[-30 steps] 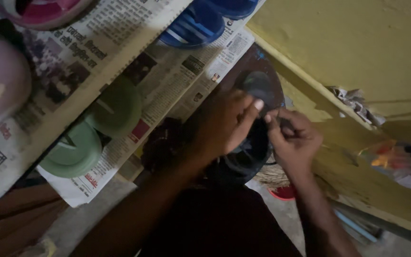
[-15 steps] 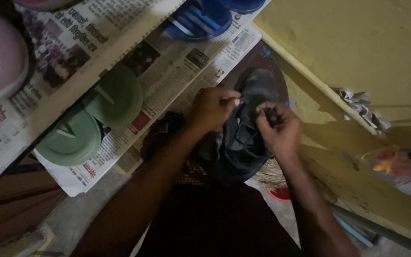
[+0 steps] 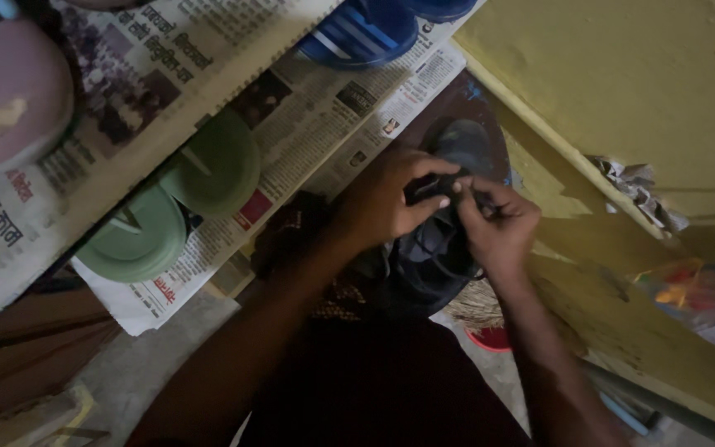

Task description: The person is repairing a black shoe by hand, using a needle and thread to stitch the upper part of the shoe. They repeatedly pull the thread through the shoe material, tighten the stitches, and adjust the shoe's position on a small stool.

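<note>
Both hands meet over a dark shoe (image 3: 444,240) that lies in front of the person. The left hand (image 3: 386,203) is curled, thumb and fingers closed on the strap (image 3: 432,189) across the shoe's upper. The right hand (image 3: 498,228) is also pinched shut, its fingertips on something small and dark at the same strap; it is too dim to tell whether that is a thread, a needle or the strap's end.

Half a second ago the hands were a little apart, the left nearer the shoe's side and the right gripping by itself at the 3 o'clock edge. Now the fingertips touch at the strap, so the work has likely closed in on one spot there.

Outward: at 9 o'clock from the hands, two green soles (image 3: 171,203) rest on newspaper (image 3: 308,108). At 11 o'clock a blue sandal (image 3: 357,33) lies on the same paper. Far at 10 o'clock sits a pink sole (image 3: 10,91). At 2 o'clock rises a yellow wall (image 3: 622,74), with crumpled paper (image 3: 635,186) on its ledge. At 5 o'clock, just below the shoe, a red lid (image 3: 490,338) shows by some straw.
</note>
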